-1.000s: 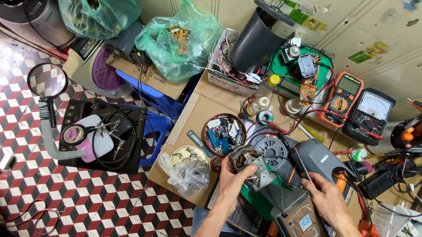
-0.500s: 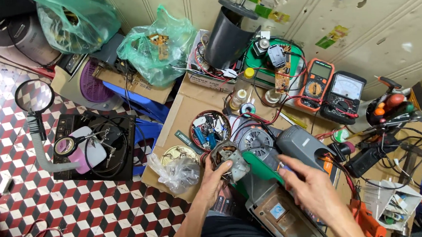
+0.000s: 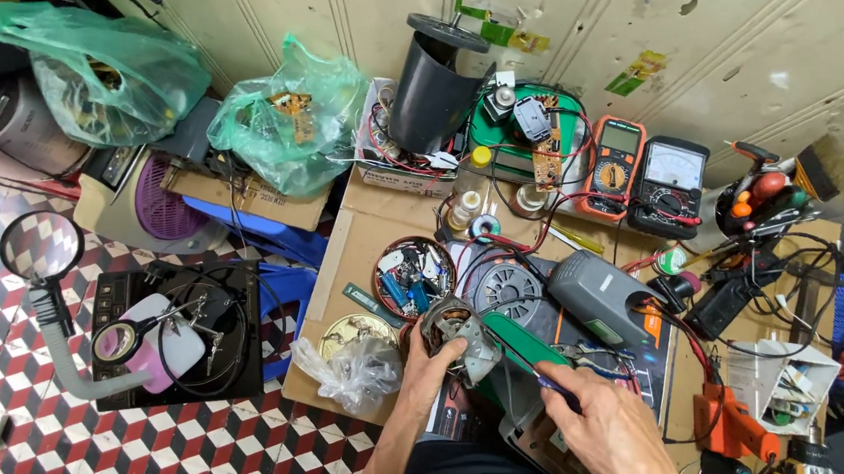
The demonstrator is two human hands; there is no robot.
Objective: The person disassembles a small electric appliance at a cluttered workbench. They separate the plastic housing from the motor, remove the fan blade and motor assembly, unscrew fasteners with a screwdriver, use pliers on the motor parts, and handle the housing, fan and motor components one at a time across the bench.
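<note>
**One head camera, looking steeply down at a cluttered bench**

There is a single view, worn on the person's head. It looks almost straight down and slightly forward, so the cream panelled wall point(image 3: 727, 32) fills the top edge and the checkered floor point(image 3: 109, 462) spreads along the left and bottom. The cardboard-covered workbench point(image 3: 362, 242) runs diagonally through the middle. The camera sits close to the near end of the bench: the left hand point(image 3: 422, 362) and right hand point(image 3: 603, 428) enter from the bottom edge and look large, while things by the wall appear smaller. With no second view, nothing is shared between views.
</note>
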